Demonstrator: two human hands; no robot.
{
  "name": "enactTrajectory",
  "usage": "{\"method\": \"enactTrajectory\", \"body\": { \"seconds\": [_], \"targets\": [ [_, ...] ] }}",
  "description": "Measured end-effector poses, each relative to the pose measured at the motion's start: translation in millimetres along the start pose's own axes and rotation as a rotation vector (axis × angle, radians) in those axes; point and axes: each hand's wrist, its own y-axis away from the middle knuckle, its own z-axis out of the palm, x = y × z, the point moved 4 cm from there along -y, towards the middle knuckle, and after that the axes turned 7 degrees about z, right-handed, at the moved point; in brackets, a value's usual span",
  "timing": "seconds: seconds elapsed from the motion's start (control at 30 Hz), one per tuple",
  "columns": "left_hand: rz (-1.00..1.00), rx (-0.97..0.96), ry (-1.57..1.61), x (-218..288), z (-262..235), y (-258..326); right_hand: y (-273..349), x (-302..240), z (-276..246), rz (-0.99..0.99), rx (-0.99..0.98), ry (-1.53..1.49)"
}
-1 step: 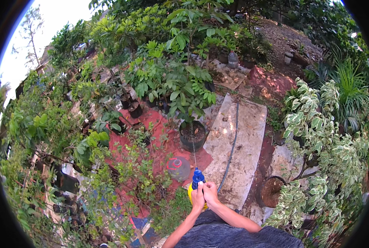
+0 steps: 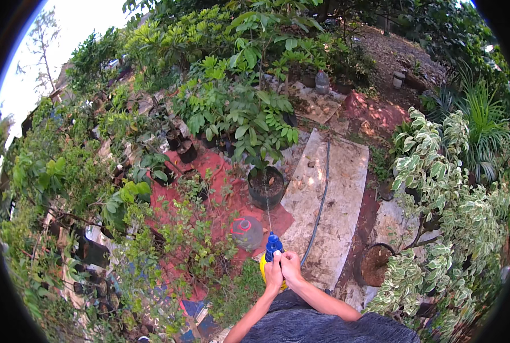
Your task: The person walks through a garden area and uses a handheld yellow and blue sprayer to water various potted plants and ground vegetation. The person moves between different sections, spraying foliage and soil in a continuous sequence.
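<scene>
Both my hands are around a yellow spray bottle with a blue top [image 2: 274, 244], low in the middle of the view. My left hand [image 2: 274, 274] is closed on it just below the blue head. My right hand [image 2: 291, 267] is closed against its right side, thumbs close together; the inner fingers are hidden. From the nozzle a thin stream of water [image 2: 269, 217] runs forward into a black plant pot [image 2: 266, 199]. Dark soil with a few dry leaves fills the pot. A leafy green plant [image 2: 252, 123] rises from it.
A large clear plastic bottle [image 2: 247, 233] stands left of the stream on red sheeting [image 2: 218, 211]. To the right, a dark hose [image 2: 322, 203] lies along a pale, dirty strip [image 2: 346, 206]. Shrubs crowd the left; a variegated bush [image 2: 438, 228] and a round pot [image 2: 376, 266] are right.
</scene>
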Motion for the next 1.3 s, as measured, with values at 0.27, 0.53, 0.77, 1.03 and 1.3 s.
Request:
{"method": "enactTrajectory", "body": {
  "seconds": [0.27,0.53,0.77,1.03,1.3],
  "targets": [
    [0.060,-0.066,0.053,3.0,1.8,-8.6,4.7,-24.7,3.4,-0.222,0.017,0.093],
    [0.161,-0.077,0.137,1.9,1.6,-11.3,15.7,-41.9,8.7,-0.351,-0.012,0.028],
    [0.036,-0.026,-0.012,-0.4,1.3,-9.2,12.4,-28.9,4.9,-0.187,0.048,0.040],
    [0.043,-0.010,-0.009,-3.4,2.0,-10.6,2.3,-18.3,1.4,-0.114,0.062,0.096],
    [0.129,-0.012,0.135,14.2,-5.6,-12.6,14.8,-58.8,6.4,-0.358,0.069,0.262]
  ]
}}
